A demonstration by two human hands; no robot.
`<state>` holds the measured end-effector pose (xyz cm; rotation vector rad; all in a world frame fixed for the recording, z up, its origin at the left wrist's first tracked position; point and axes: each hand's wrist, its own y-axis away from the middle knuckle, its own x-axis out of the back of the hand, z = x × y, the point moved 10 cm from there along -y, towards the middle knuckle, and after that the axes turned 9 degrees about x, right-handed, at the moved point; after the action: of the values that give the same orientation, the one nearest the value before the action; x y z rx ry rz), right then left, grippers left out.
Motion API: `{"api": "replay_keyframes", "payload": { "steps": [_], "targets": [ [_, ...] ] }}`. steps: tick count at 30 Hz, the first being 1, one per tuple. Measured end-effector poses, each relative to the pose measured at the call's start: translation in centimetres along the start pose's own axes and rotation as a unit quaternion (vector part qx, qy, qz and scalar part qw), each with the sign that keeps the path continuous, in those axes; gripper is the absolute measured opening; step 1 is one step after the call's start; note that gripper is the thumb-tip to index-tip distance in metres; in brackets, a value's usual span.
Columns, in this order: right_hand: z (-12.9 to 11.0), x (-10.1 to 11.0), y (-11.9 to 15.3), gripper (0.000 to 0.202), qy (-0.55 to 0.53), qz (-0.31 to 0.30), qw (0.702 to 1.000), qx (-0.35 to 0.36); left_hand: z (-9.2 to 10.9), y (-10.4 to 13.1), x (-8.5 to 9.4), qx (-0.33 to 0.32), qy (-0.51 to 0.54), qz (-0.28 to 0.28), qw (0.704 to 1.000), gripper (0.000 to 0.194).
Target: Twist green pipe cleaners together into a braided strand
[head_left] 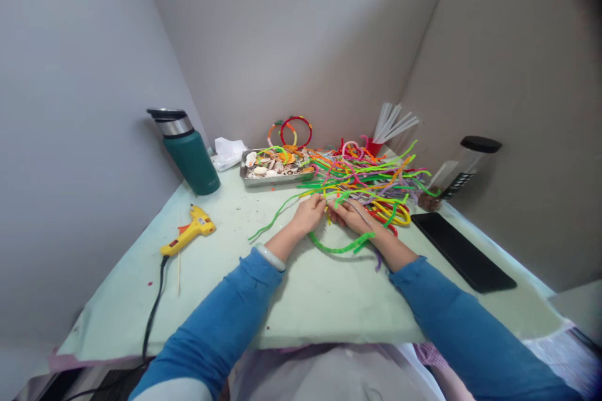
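Observation:
My left hand (310, 213) and my right hand (350, 216) meet over the middle of the table, fingertips almost touching. Both are closed in a pinch on pipe cleaners. A fuzzy green pipe cleaner curve (341, 249) hangs below the hands, thickly wrapped, its end by my right wrist. From my left hand a long thin green pipe cleaner (275, 218) trails out to the left. Small yellow and green bits show between the fingers, though the exact grip points are partly hidden. Just beyond lies a heap of coloured pipe cleaners (371, 172).
Behind the hands is a metal tray (277, 182) of shells, with two wrapped rings (296, 131) against the wall. Left stand a teal bottle (192, 160) and a corded yellow glue gun (190, 232). Right are a black phone-like slab (461, 250), a clear bottle (463, 169) and glue sticks (392, 122).

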<state>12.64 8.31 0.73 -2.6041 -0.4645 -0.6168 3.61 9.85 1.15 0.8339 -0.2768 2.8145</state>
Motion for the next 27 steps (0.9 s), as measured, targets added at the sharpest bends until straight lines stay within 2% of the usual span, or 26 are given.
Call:
{"api": "replay_keyframes", "payload": {
  "steps": [27],
  "targets": [
    [0.93, 0.06, 0.03, 0.040, 0.014, 0.003, 1.000, -0.007, 0.50, 0.16, 0.11, 0.001, -0.012, -0.003, 1.000, 0.019]
  ]
}}
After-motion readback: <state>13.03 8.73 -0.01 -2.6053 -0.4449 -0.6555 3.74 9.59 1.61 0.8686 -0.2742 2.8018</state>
